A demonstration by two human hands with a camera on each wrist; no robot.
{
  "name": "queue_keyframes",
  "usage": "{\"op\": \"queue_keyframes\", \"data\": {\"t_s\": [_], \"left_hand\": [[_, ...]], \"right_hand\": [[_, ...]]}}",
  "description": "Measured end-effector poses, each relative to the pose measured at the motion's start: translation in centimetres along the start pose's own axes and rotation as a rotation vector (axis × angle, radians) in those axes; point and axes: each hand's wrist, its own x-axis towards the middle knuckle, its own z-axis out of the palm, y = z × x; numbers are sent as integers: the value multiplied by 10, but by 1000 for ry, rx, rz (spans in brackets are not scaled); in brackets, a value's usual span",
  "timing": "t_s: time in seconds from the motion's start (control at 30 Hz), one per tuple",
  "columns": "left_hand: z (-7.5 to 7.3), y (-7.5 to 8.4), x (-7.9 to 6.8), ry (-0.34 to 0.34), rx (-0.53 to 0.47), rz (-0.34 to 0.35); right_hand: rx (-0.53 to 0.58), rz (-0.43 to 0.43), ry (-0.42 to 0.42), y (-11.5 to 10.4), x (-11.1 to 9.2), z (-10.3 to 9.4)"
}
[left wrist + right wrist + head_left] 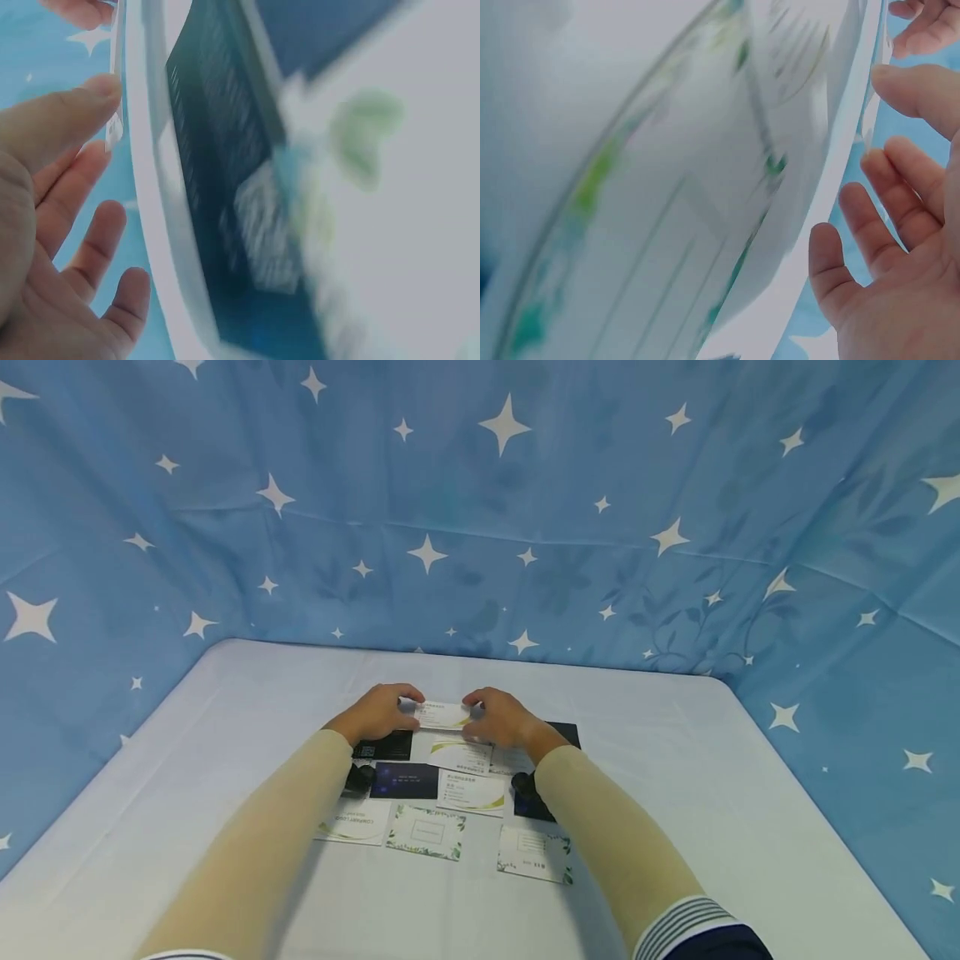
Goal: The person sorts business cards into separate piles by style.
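Observation:
A white business card (442, 716) with a yellow curve is held by its two short ends, between both hands. My left hand (381, 712) pinches the left end with thumb and fingers; the left wrist view shows the card edge-on beside the thumb (75, 112), the lower fingers spread. At the other end my right hand (504, 718) grips the card, its thumb (915, 90) on one side and fingertips on the other. Just below lie a white card with a yellow curve (459, 757) and a black card (393, 745), partly hidden by the left hand.
Several more cards lie in rough rows nearer me: a dark purple one (405, 781), a yellow-curved white one (471, 793), and leaf-bordered ones (426, 832), (534, 853). Forearms cover parts of others. A blue star-patterned curtain (465, 485) hangs behind the white table (675, 760).

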Motion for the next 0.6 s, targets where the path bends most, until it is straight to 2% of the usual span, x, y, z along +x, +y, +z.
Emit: {"op": "queue_keyframes", "data": {"t_s": [0.27,0.6], "left_hand": [[-27,-19,-7,16,-14,-57],[-49,-52,-17,45,30,-107]], "right_hand": [[56,-52,28,-24,15,11],[95,-84,50,-58,37,35]]}}
